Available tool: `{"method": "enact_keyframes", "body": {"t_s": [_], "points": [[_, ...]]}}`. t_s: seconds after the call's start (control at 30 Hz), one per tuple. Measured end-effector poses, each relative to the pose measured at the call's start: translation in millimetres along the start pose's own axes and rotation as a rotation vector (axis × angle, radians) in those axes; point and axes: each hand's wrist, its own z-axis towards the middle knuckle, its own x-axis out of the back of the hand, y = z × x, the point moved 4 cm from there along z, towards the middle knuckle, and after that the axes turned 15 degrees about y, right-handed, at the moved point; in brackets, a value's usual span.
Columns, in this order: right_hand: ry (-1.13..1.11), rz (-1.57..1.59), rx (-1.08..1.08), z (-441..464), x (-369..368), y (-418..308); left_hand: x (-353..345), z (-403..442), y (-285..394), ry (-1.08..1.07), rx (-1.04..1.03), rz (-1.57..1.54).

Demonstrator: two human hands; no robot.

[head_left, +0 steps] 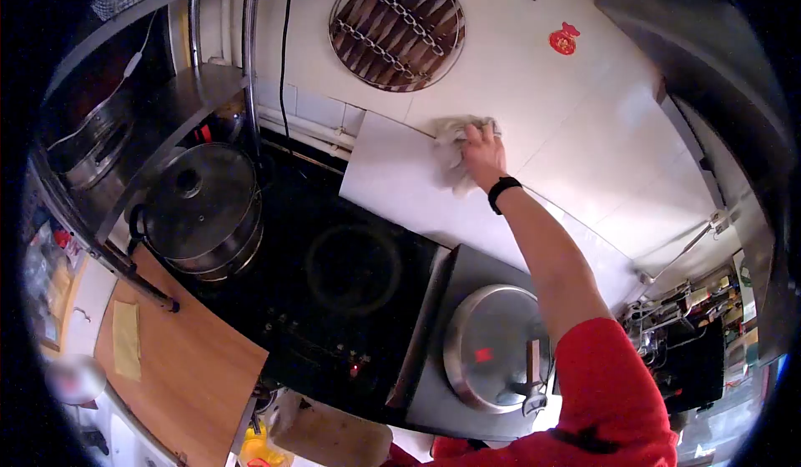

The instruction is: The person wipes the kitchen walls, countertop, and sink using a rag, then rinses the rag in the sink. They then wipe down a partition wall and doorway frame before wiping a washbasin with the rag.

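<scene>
My right hand (481, 157) reaches up to the wall behind the stove, a black band around its wrist. Its fingers press a crumpled, pale cloth (451, 138) against the surface. The cloth lies over the upper edge of a white backing panel (392, 163), where it meets the cream wall (534, 108). Part of the cloth is hidden beneath the fingers. My left hand does not show. Below the arm, a round pan with a lid (488, 346) stands on a dark hob, its handle pointing toward the bottom edge.
A black glass cooktop (355, 267) with a lit red light carries a lidded pot (200, 208) on its left. A metal shelf (188, 100) rises beside it. One wooden board (179, 359) lies lower left. A round rack with chains (396, 29) hangs on the wall. A range hood (709, 92) overhangs at right.
</scene>
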Motion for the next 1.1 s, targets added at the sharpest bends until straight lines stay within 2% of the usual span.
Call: {"method": "enact_keyframes", "body": {"t_s": [0.17,0.23,0.27,0.3,0.37,0.47,0.53,0.6,0.63,0.7,0.73,0.8,0.93,0.97,1.03,1.07,1.1], "points": [[0.098,-0.012,0.105,1,32,10,7,-5,-3,0.008,-0.021,-0.004],[0.020,0.009,0.012,3,51,40,10,-8,-3,0.008,-0.036,-0.004],[0.093,0.064,-0.215,4,58,59,12,-8,-1,0.011,-0.044,-0.001],[0.233,-0.093,-0.022,-4,76,74,14,-8,-1,0.011,-0.054,0.005],[0.349,-0.120,-0.141,-12,91,114,18,-12,2,0.016,-0.075,0.009],[0.280,-0.120,-0.260,-22,122,147,29,-16,6,0.038,-0.129,0.010],[0.334,-0.078,-0.325,-45,66,163,40,-24,15,0.063,-0.184,0.008],[0.419,0.107,-0.451,-57,66,144,51,-31,26,0.089,-0.257,-0.001],[0.139,0.033,-0.315,-69,81,122,57,-35,30,0.097,-0.297,0.001],[0.005,-0.107,-0.083,-92,58,104,60,-41,44,0.103,-0.409,-0.012],[0.019,-0.102,-0.081,-98,61,102,57,-47,55,0.100,-0.467,-0.024],[-0.198,0.045,-0.186,-112,57,98,48,-71,78,0.098,-0.593,-0.053],[-0.126,0.313,-0.333,-131,85,102,-25,-196,161,0.006,-0.831,-0.217],[-0.202,0.697,-0.562,-141,84,108,-50,-242,185,-0.040,-0.856,-0.287],[-0.350,1.463,-1.006,-158,88,114,-90,-312,220,-0.038,-0.894,-0.229],[-0.263,1.551,-1.024,-159,122,106,-113,-343,238,-0.056,-1.018,-0.191],[-0.309,1.680,-1.094,-166,127,102,-137,-371,254,-0.074,-1.142,-0.155]]}}
